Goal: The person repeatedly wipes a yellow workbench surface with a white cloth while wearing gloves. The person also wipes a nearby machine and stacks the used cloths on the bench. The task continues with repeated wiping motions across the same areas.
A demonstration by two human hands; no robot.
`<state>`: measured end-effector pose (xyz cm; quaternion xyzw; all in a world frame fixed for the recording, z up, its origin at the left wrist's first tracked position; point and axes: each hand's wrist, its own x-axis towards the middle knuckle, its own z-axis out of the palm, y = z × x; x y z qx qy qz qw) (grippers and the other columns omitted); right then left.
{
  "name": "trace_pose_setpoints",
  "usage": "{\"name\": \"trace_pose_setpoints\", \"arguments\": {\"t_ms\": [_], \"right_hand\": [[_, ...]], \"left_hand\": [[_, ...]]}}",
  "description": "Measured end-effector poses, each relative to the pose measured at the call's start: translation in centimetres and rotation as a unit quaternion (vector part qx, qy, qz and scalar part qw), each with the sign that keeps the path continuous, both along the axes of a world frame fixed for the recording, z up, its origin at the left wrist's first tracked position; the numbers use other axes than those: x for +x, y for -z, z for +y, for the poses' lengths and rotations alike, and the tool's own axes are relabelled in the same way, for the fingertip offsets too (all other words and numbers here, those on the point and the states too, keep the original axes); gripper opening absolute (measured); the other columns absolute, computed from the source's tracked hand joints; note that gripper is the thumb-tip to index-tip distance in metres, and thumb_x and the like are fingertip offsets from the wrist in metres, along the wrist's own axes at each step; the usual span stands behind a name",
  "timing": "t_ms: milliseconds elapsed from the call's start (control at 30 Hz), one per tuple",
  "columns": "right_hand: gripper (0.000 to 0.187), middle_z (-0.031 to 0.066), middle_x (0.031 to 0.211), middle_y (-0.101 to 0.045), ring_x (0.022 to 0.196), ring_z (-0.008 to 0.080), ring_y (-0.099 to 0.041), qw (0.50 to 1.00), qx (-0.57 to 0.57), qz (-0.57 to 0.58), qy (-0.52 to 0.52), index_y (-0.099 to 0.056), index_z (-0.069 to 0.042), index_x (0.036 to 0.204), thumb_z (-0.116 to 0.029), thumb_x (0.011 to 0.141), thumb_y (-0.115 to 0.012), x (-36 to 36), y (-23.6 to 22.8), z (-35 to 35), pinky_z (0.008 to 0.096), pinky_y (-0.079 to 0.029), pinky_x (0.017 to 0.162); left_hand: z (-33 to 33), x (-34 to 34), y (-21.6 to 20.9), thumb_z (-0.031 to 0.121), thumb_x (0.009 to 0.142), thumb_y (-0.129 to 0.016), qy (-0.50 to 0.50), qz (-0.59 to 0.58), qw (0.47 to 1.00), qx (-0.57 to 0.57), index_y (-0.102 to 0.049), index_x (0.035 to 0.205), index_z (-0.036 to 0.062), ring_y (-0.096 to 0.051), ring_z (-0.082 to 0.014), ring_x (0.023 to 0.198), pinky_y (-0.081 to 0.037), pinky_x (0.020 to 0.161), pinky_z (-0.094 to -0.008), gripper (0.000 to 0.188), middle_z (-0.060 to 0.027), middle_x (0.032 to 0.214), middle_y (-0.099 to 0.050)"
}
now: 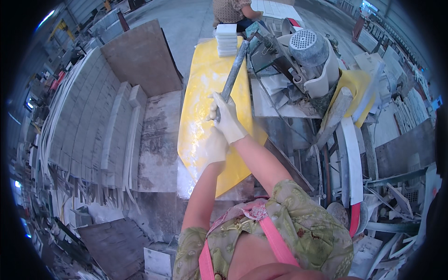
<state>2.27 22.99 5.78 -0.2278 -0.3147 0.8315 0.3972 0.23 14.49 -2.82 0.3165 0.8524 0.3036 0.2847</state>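
In a pale glove, my right hand is closed around the near end of a long grey metal handle. This handle slants up and away toward the machine at the far right. Just below it, my left hand, gloved too, is over the yellow sheet; motion smears it and its fingers do not show clearly. The sheet looks wet and shiny and covers a long narrow bench. At its far end stands a stack of white tiles.
On the left, long pale stone strips are stacked beside an upright brown board. A motor stands at the back right, near a yellow cloth. Stone offcuts lie lower right. Another person sits beyond the bench.
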Motion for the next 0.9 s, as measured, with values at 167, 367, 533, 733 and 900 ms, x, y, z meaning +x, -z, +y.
{"name": "trace_pose_setpoints", "arguments": {"t_ms": [167,367,533,733,900], "right_hand": [[0.023,0.0012,0.062,-0.054,0.044,0.0149,-0.053,0.999,-0.019,0.029,-0.027,-0.062,-0.004,0.103,-0.027,0.101,-0.065,-0.1,-0.2,0.0,0.0372,-0.053,0.043],[0.025,0.0009,0.064,-0.053,0.047,0.0144,-0.052,0.999,-0.027,0.013,-0.014,-0.061,-0.004,0.103,-0.027,0.098,-0.068,-0.4,-2.6,-1.2,0.0372,-0.051,0.044],[0.025,0.0029,0.067,-0.051,0.048,0.0136,-0.05,0.999,-0.044,-0.016,-0.027,-0.059,-0.003,0.102,-0.025,0.096,-0.068,2.5,-5.0,-1.6,0.0366,-0.051,0.044],[0.031,-0.0015,0.071,-0.051,0.052,0.0102,-0.045,0.996,-0.058,0.009,-0.061,-0.061,-0.002,0.111,-0.029,0.099,-0.07,7.2,-7.4,-1.8,0.0305,-0.041,0.049],[0.035,-0.0019,0.073,-0.051,0.052,0.0098,-0.045,0.995,-0.046,0.006,-0.087,-0.06,-0.001,0.119,-0.031,0.101,-0.066,8.3,-7.4,-1.4,0.0303,-0.042,0.049]], "left_hand": [[-0.4,0.7,0.7,0.033,0.101,-0.055,0.012,0.083,0.994,0.069,-0.052,0.138,-0.0003,-0.069,-0.0212,0.095,-0.055,0.076,-0.0358,0.05,-0.0131,0.115,-0.068],[-1.9,2.1,1.3,0.038,0.104,-0.053,-0.075,-0.121,0.96,0.24,-0.05,0.145,0.0043,-0.062,-0.0149,0.11,-0.051,0.086,-0.0339,0.053,-0.0061,0.129,-0.062],[-1.4,2.4,-2.0,0.038,0.103,-0.049,-0.065,-0.191,0.956,0.211,-0.049,0.142,0.0027,-0.062,-0.0256,0.111,-0.05,0.089,-0.0394,0.053,-0.0133,0.129,-0.063],[0.3,1.9,-3.3,0.031,0.1,-0.045,-0.044,0.066,0.997,0.027,-0.051,0.123,-0.0031,-0.066,-0.0489,0.103,-0.051,0.089,-0.0534,0.042,-0.0324,0.109,-0.068],[0.0,1.7,-2.9,0.031,0.098,-0.047,-0.064,0.076,0.994,0.05,-0.05,0.118,-0.0039,-0.066,-0.0492,0.101,-0.051,0.09,-0.0525,0.041,-0.0343,0.106,-0.068]]}}
